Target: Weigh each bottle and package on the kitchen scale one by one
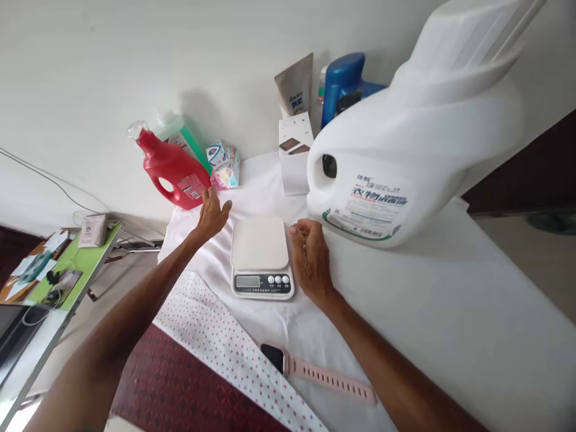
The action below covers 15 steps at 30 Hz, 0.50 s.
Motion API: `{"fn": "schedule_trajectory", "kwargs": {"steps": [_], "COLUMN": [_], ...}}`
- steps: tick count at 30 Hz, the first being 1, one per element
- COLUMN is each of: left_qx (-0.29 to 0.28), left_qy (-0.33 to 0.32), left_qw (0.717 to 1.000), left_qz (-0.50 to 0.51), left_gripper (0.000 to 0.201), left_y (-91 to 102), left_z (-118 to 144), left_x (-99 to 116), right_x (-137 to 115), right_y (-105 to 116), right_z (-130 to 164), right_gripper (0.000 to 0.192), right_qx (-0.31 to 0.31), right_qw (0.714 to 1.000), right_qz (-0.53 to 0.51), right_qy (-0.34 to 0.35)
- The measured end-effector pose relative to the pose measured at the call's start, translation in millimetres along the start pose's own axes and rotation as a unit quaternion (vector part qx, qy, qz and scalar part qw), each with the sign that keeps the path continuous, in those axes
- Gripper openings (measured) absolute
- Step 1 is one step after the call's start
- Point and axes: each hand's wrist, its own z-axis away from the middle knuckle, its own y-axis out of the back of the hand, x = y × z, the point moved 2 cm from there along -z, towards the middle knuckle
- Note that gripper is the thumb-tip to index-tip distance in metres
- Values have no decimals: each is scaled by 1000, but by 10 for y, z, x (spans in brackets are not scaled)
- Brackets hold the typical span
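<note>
My left hand reaches forward with fingers spread, just short of a red detergent bottle that stands near the wall. My right hand rests loosely curled on the white cloth, touching the right side of a white kitchen scale with an empty platform and a small display. A large white detergent jug stands right beside my right hand, its label facing me.
A green bottle, a small colourful packet, a white box, a tube and a blue bottle stand by the wall. A pink smartwatch lies near the front. A green side table holds clutter at left.
</note>
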Motion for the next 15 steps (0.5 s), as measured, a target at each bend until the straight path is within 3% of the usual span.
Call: {"fn": "schedule_trajectory", "kwargs": {"steps": [5, 8, 10, 13, 15], "left_qx": [-76, -154, -182, -244, -325], "left_qy": [0, -58, -63, 6, 65], "left_qw": [996, 981, 976, 966, 941], "left_qz": [-36, -98, -102, -89, -73], "left_gripper": [57, 55, 52, 38, 18], "left_y": [240, 466, 643, 911, 1086], "left_z": [1265, 2072, 2555, 3056, 3178], "left_x": [-77, -33, 10, 36, 42], "right_x": [63, 89, 95, 93, 92], "right_y": [-31, -24, -15, -5, -2], "right_z": [-4, -9, -12, -15, -16], "right_gripper": [48, 52, 55, 55, 52], "right_qx": [10, 8, 5, 1, -2], "right_qw": [1000, 999, 998, 998, 998], "right_qz": [2, 15, 26, 34, 36], "right_qy": [27, 41, 49, 58, 59]}}
